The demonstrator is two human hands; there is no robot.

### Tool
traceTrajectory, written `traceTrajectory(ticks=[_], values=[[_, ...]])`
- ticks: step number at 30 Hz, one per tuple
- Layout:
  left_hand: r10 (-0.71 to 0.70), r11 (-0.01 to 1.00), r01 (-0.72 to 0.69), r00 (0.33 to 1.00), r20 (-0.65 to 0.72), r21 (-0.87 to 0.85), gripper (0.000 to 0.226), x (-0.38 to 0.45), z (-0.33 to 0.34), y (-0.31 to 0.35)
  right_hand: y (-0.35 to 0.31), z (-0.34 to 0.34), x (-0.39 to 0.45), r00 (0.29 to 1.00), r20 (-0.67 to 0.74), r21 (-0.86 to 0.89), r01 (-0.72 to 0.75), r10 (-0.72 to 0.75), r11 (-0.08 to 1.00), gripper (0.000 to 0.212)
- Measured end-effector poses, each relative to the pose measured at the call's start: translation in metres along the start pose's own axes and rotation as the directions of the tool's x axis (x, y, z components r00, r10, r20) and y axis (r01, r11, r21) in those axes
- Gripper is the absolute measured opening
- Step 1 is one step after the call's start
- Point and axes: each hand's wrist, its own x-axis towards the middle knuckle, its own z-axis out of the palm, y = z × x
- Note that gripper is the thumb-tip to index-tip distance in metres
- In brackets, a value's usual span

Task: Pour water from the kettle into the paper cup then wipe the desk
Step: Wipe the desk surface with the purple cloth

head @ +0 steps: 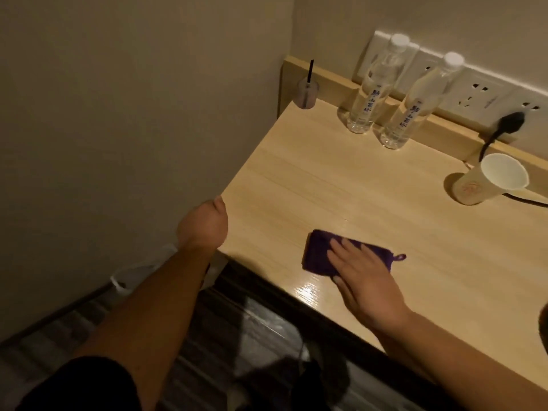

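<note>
Here, a pale wooden bench (370, 185) fills most of the view, set into a corner with plain walls on two sides and a low wooden ledge along its back. A white strip of wall sockets (474, 90) runs above that ledge, with a black plug (511, 120) pushed into it and its cord trailing down behind the cup.

The left hand (204, 223) sits at the bench's near left corner, seen from the wrist side; its fingers are hidden, so I cannot tell how they are set. The right hand (364, 274) lies flat, palm down, with its fingers (344, 247) extended and slightly spread, pressing on a folded purple cloth (320, 256) near the front edge. A wet sheen shows on the wood just beside the cloth.

Two clear water bottles (382, 90) with white caps stand side by side at the back. The paper cup (486, 182) stands upright at the far right, well apart from the cloth. A small clear cup (307, 94) holding a black straw sits in the back left corner. The kettle is out of view.
</note>
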Motion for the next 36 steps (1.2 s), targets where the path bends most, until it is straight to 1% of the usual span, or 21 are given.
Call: traceTrajectory(ticks=[2,4,6,7,8,10,12,13,14,15,16,17,18,19,20,21,22,24,27,29,36], values=[[0.01,1.0,-0.011,1.0,0.028,0.016,0.071,-0.002,-0.006,0.006,-0.028,0.006,-0.048,1.0,0.022,-0.002,-0.014,0.014,1.0,0.046],[0.01,0.999,-0.012,0.998,0.058,0.033,0.072,-0.002,-0.011,0.011,-0.05,0.008,-0.074,0.999,0.014,0.033,-0.03,0.029,0.999,0.043],[0.013,0.999,-0.015,0.997,0.081,0.029,0.072,-0.001,-0.013,0.013,-0.064,0.005,-0.09,0.994,0.006,0.203,-0.108,0.109,0.973,0.036],[0.007,1.0,-0.01,0.996,0.09,0.026,0.072,-0.001,-0.013,0.012,-0.066,0.0,-0.095,0.983,0.014,0.345,-0.177,0.184,0.922,0.037],[-0.001,1.0,-0.001,0.995,0.095,0.022,0.073,0.0,-0.013,0.012,-0.065,-0.008,-0.098,0.962,0.038,0.503,-0.252,0.27,0.826,0.038],[-0.006,1.0,0.005,0.996,0.093,0.016,0.075,0.001,-0.011,0.011,-0.053,-0.031,-0.089,0.903,0.138,0.761,-0.36,0.408,0.539,0.033],[-0.017,1.0,0.015,0.997,0.081,0.02,0.074,0.001,-0.009,0.011,-0.022,-0.057,-0.064,0.851,0.199,0.907,-0.348,0.486,0.238,0.03],[-0.029,0.999,0.027,0.997,0.077,0.021,0.073,0.002,-0.009,0.01,-0.002,-0.069,-0.048,0.83,0.186,0.934,-0.316,0.526,0.169,0.032],[-0.037,0.999,0.036,0.997,0.071,0.018,0.072,0.002,-0.008,0.009,0.018,-0.081,-0.028,0.818,0.136,0.94,-0.284,0.559,0.187,0.031],[-0.041,0.999,0.04,0.997,0.064,0.014,0.072,0.002,-0.008,0.007,0.038,-0.09,-0.005,0.816,0.054,0.923,-0.261,0.576,0.283,0.026],[-0.042,0.999,0.042,0.997,0.057,0.012,0.072,0.002,-0.008,0.006,0.059,-0.097,0.019,0.818,-0.042,0.871,-0.251,0.574,0.422,0.023],[-0.043,0.999,0.042,0.998,0.053,0.014,0.072,0.001,-0.008,0.006,0.079,-0.103,0.044,0.829,-0.137,0.767,-0.257,0.542,0.588,0.024],[-0.042,0.999,0.041,0.998,0.049,0.019,0.072,0.001,-0.008,0.006,0.098,-0.107,0.068,0.855,-0.214,0.604,-0.264,0.472,0.752,0.028],[-0.044,0.999,0.043,0.998,0.043,0.026,0.072,0.001,-0.007,0.006,0.116,-0.108,0.092,0.892,-0.255,0.406,-0.251,0.373,0.878,0.034],[-0.052,0.998,0.051,0.998,0.034,0.03,0.072,0.001,-0.006,0.006,0.133,-0.104,0.112,0.933,-0.237,0.215,-0.221,0.27,0.951,0.039],[-0.061,0.998,0.06,0.998,0.025,0.03,0.07,0.001,-0.005,0.006,0.147,-0.096,0.126,0.965,-0.177,0.055,-0.184,0.191,0.981,0.042],[-0.067,0.997,0.067,0.998,0.02,0.027,0.069,0.001,-0.004,0.007,0.157,-0.085,0.134,0.983,-0.113,-0.059,-0.152,0.145,0.987,0.044],[-0.072,0.997,0.071,0.997,0.023,0.025,0.068,0.002,-0.003,0.006,0.168,-0.068,0.137,0.992,-0.078,-0.162,-0.108,0.097,0.981,0.045],[-0.07,0.997,0.069,0.997,0.011,0.042,0.069,0.0,-0.002,0.006,0.169,-0.061,0.116,0.993,-0.084,-0.145,-0.093,0.081,0.985,0.045],[-0.054,0.998,0.054,0.999,0.001,0.041,0.07,0.0,-0.002,0.008,0.157,-0.057,0.082,0.993,-0.078,-0.098,-0.094,0.087,0.991,0.045],[-0.056,0.997,0.052,0.997,0.056,0.062,0.077,-0.002,-0.007,0.01,0.051,-0.015,-0.113,0.992,-0.06,0.026,-0.108,0.11,0.994,0.045]])
